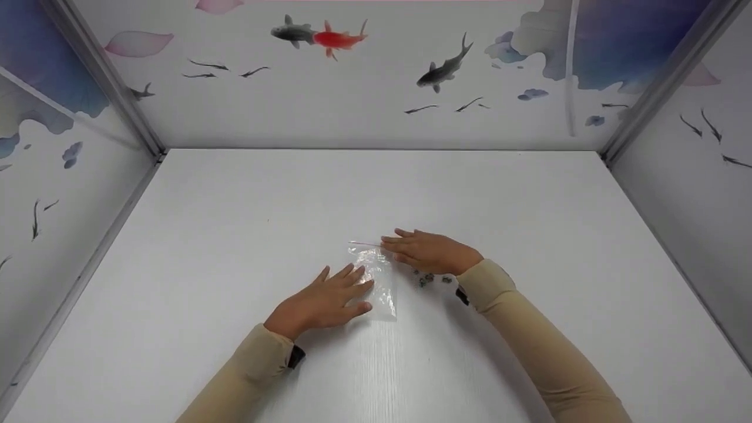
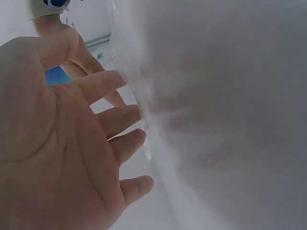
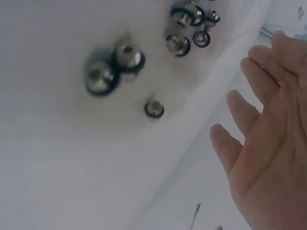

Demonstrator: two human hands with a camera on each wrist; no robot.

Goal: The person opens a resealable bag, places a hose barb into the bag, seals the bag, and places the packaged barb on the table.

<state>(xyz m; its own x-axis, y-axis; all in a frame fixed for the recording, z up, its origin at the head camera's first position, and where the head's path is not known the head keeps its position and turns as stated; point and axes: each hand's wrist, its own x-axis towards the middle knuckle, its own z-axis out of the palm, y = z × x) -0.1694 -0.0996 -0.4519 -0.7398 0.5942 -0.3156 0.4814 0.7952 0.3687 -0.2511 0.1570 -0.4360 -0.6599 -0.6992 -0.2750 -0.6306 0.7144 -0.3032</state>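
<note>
A white tabletop [image 1: 235, 200] carries 1 clear plastic bag [image 1: 383, 294] and, beside it, several small metal pieces [image 1: 429, 277].

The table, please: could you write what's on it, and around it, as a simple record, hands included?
Table: white
Bag: clear, lying flat, red line near far edge
Left hand: fingers spread, touching bag's left side
Right hand: fingertips at bag's far right corner
Metal bits: several, small, right of bag
Back wall: white, with fish pictures
</note>
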